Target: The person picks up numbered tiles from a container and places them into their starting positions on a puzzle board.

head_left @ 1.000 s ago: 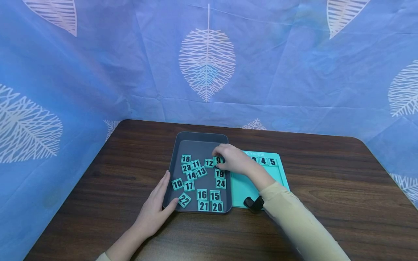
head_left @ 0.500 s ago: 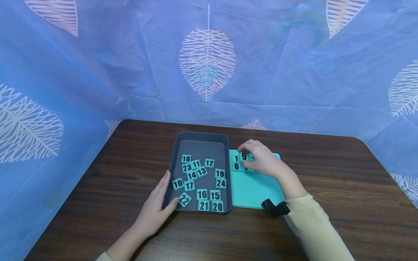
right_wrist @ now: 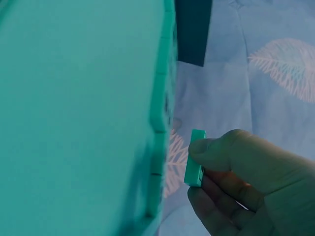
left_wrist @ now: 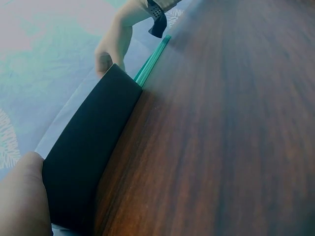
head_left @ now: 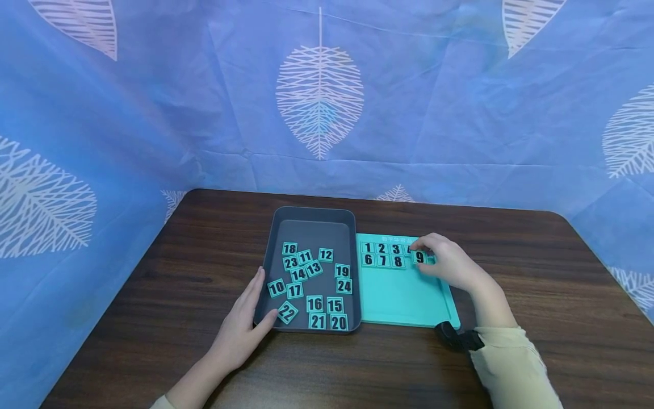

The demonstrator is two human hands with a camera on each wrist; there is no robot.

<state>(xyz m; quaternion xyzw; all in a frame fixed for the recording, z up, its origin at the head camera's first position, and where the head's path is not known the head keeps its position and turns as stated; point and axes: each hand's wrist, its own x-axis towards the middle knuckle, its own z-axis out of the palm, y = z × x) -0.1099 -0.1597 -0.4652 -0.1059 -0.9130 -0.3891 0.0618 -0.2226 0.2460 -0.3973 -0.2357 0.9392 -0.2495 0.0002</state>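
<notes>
My right hand (head_left: pixel 452 264) pinches a turquoise number tile marked 9 (head_left: pixel 419 258) between thumb and fingers, over the upper right of the turquoise puzzle board (head_left: pixel 398 298). In the right wrist view the tile (right_wrist: pixel 193 172) stands on edge in that grip, a gap away from the row of tiles (right_wrist: pixel 158 98). Tiles 1, 2, 3 and 6, 7, 8 sit in the board's top two rows; the 4 is partly covered by my fingers. My left hand (head_left: pixel 236 332) rests at the dark grey tray (head_left: pixel 314 213), straight fingers along its left side and thumb at the near left corner.
Several loose number tiles lie face up in the tray, among them 12 (head_left: pixel 326 255), 10 (head_left: pixel 276 288) and 20 (head_left: pixel 339 322). The tray stands against the board's left edge on a brown wooden table (head_left: pixel 204 255). A blue leaf-patterned cloth (head_left: pixel 434 113) hangs behind.
My right hand has taken the 9 tile out of the tray and carried it rightward across the board, past the 8. The left hand has stayed at the tray.
</notes>
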